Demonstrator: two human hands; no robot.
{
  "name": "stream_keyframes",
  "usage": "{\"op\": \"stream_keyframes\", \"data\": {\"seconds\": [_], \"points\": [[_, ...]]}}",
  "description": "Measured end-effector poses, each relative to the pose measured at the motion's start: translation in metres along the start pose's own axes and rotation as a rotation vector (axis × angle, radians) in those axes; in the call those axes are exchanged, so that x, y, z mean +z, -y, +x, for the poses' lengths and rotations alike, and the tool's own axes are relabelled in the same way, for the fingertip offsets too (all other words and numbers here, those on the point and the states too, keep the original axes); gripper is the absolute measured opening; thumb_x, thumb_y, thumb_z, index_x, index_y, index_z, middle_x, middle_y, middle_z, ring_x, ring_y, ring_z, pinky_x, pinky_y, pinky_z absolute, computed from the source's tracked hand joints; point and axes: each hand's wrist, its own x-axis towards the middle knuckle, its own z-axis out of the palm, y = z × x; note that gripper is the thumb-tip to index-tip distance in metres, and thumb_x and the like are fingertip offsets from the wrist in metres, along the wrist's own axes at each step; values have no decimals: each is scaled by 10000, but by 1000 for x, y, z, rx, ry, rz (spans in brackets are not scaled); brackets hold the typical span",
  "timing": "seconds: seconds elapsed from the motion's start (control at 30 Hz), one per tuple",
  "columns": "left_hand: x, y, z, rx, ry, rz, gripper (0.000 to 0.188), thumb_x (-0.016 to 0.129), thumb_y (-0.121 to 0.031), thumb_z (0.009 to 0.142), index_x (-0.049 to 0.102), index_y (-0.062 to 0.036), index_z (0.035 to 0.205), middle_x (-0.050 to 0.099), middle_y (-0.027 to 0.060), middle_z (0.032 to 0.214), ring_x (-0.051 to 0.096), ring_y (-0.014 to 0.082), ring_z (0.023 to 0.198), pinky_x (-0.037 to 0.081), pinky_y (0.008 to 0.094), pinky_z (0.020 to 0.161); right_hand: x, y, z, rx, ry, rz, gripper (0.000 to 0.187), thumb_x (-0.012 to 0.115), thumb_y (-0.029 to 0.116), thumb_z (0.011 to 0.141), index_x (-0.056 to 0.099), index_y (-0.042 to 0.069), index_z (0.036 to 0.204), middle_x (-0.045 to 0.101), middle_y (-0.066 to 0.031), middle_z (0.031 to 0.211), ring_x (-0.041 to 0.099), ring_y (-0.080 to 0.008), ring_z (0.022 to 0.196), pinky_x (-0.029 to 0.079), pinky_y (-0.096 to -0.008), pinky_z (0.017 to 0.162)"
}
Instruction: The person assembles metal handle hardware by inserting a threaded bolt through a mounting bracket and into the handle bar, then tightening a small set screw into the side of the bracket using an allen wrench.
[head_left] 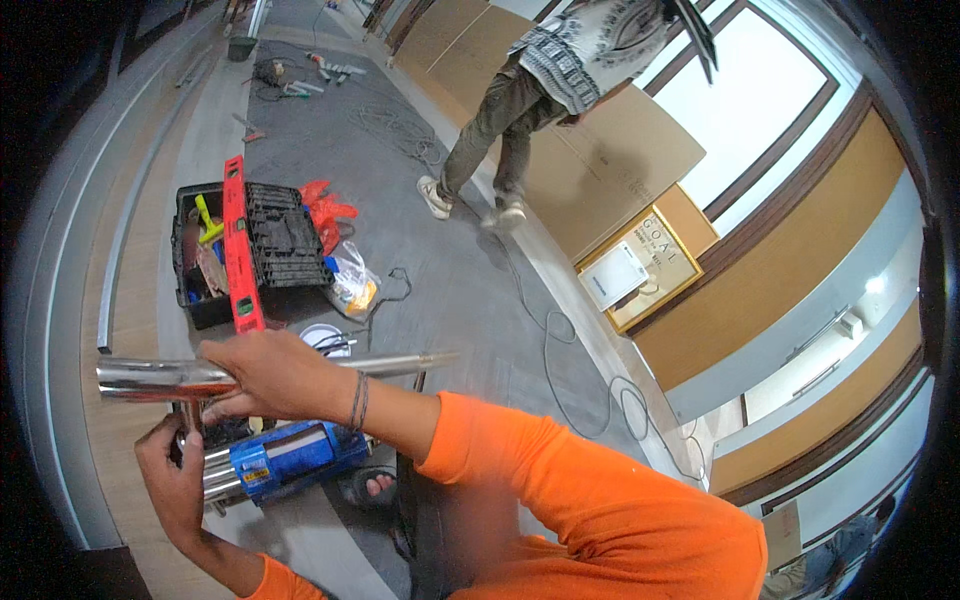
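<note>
A shiny metal tube (155,380) lies crosswise in front of me, its far end narrowing to the right of my wrist. Wrapped round its middle is my right hand (280,375), closed. A short stem (190,413) joins the tube from below. My left hand (172,485) is closed at that stem, its fingertips partly hidden. Under both hands lies a blue-wrapped bundle of shiny metal tubes (290,462), close to my foot.
A black toolbox (285,235) with a red spirit level (238,245) across it stands ahead. Beside it are a plastic bag (352,283) and red gloves (325,212). A cable (550,350) snakes along the floor. Another person (510,120) stands by cardboard sheets (610,170).
</note>
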Motion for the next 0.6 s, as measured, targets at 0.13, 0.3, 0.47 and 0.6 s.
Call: {"op": "stream_keyframes", "data": {"seconds": [0.13, 0.3, 0.47, 0.6], "points": [[-2, 13, -1, 59, -8, 12, 444, 691, -177, 845, 619, 25, 1233, 604, 198, 1168, 526, 345, 1143, 387, 434, 1050, 3, 1, -2, 20, 27, 13, 553, 752, 516, 819, 531, 53, 1028, 649, -217, 849, 643, -466, 860, 498, -534, 696], [-14, -21, 2, 51, 78, 67, 331, 668, -149, 818, 674, 62, 1073, 668, 193, 980, 579, 348, 989, 414, 431, 985, 5, 1, -1, -12, 29, -3, 551, 756, 502, 811, 546, 63, 1070, 652, -200, 861, 650, -449, 865, 498, -526, 695], [5, -17, 11, 101, -52, -183, 348, 648, -176, 844, 679, 79, 1080, 674, 204, 936, 596, 313, 938, 432, 423, 941, 4, 0, 1, -29, -72, -9, 551, 732, 503, 843, 547, 77, 1140, 660, -195, 885, 653, -436, 887, 500, -520, 711], [64, 19, 20, 146, -355, -505, 461, 595, -294, 929, 629, 86, 1187, 648, 160, 1039, 589, 257, 943, 458, 384, 897, -2, 8, 3, 28, -90, 80, 551, 720, 496, 864, 539, 69, 1164, 670, -206, 935, 652, -440, 920, 502, -521, 736]]}}
